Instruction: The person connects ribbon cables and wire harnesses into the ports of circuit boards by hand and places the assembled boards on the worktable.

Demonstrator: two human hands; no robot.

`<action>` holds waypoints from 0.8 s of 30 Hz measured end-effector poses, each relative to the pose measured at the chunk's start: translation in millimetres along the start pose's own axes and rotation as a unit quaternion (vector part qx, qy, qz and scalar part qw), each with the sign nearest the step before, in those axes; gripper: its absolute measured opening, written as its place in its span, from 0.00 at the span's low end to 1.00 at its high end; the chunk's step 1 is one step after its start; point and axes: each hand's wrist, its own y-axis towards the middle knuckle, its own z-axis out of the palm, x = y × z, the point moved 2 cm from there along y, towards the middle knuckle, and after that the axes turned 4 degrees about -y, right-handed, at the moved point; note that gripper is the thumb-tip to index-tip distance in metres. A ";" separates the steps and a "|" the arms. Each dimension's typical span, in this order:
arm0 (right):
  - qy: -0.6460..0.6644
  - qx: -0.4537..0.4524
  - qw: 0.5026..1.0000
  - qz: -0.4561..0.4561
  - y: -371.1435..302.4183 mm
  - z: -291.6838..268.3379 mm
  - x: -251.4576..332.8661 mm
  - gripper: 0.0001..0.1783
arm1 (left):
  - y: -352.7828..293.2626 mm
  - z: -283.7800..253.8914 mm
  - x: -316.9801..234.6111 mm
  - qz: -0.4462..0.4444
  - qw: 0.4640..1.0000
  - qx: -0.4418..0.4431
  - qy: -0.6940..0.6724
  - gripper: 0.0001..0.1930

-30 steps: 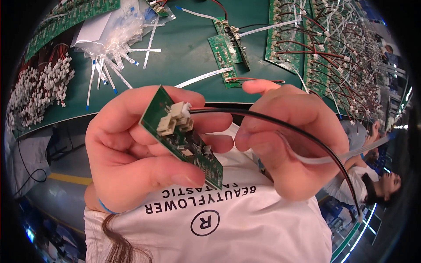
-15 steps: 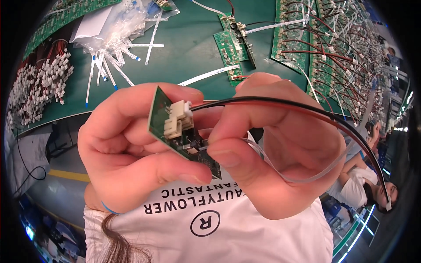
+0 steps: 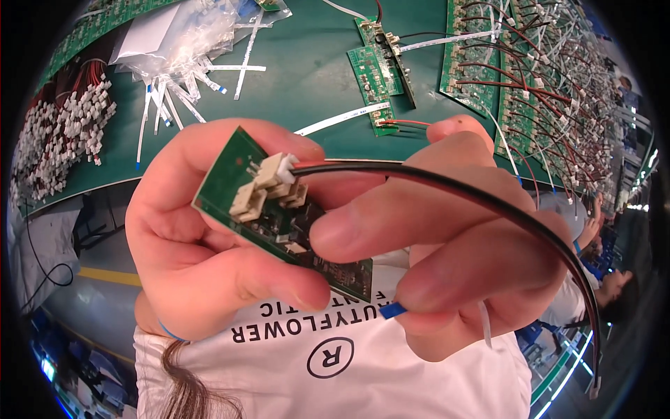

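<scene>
Hands filled the middle of the view, raised close to the camera above a green table (image 3: 307,77). The left hand (image 3: 209,258) was closed on a small green rectangular circuit board (image 3: 279,223), thumb across its lower edge and fingers curled behind it, so the board sat tilted with its component face towards the camera. Of the cream plastic sockets on that face, the upper one (image 3: 276,171) already carried a white plug with a red-and-black wire pair (image 3: 488,199), which arched over the right hand and hung down at the right edge. The socket beside it (image 3: 248,202) looked vacant. A flat white ribbon cable with a blue tip (image 3: 392,310) was pinched in the right hand (image 3: 460,258), its end just below the board's lower corner and not yet seated, as far as could be judged; so the wire pair seemed done and the ribbon left. The right hand was clamped shut, thumb pressed against the board's face near the sockets.

Behind, on the table, lay loose white ribbon cables (image 3: 167,91), a heap of wires with white plugs (image 3: 63,133), two more green boards (image 3: 377,66), and rows of wired boards (image 3: 530,77).
</scene>
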 end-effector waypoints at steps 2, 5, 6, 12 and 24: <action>0.010 0.036 0.999 -0.021 3.5 2.6 -11.2 0.09 | -2.3 -7.3 1.5 0.011 1.000 -0.023 0.003 0.36; -0.028 0.032 0.999 -0.014 -3.6 -3.4 1.2 0.10 | 1.0 1.1 -2.3 -0.005 1.000 0.010 0.012 0.37; -0.032 0.022 0.999 -0.011 -3.5 -1.3 -1.2 0.11 | 0.2 -1.4 -1.9 -0.001 1.000 0.006 0.016 0.36; -0.077 0.035 0.996 0.025 -8.2 0.2 8.0 0.12 | -1.4 -1.8 -1.9 -0.012 1.000 0.024 0.013 0.35; -0.126 -0.002 0.992 0.032 -6.9 9.1 7.5 0.13 | 0.7 -2.2 -0.8 -0.023 0.999 0.023 -0.024 0.36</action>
